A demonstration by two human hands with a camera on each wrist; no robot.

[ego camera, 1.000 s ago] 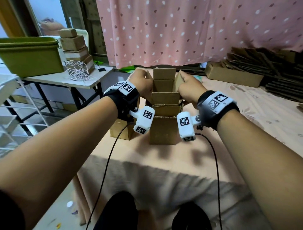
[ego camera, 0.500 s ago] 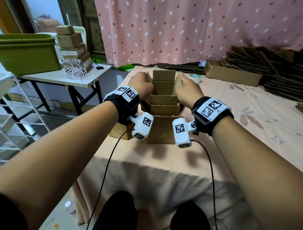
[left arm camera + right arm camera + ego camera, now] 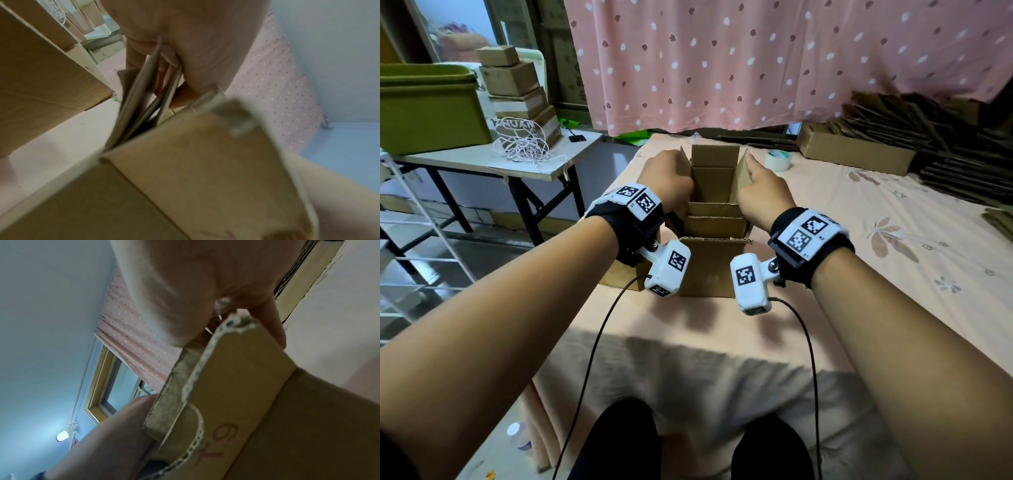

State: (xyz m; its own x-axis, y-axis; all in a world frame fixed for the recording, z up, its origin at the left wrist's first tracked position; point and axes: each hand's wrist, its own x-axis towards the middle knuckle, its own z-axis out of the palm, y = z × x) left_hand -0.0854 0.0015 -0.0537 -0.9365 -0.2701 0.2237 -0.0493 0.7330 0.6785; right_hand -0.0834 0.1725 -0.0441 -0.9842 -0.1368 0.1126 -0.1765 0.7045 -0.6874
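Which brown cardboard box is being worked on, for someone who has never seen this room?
Below the pink dotted curtain lies a peach floral bedspread; near its front edge stands a cluster of brown cardboard boxes. It is the open box farthest from the camera, the only one whose side flaps the left hand and right hand hold.

Brown corrugated cardboard box [image 3: 707, 267], upright on peach sheet [image 3: 842, 281], top open and raised, layered cardboard edges at near side, red scrawl on right flap [image 3: 236, 386].
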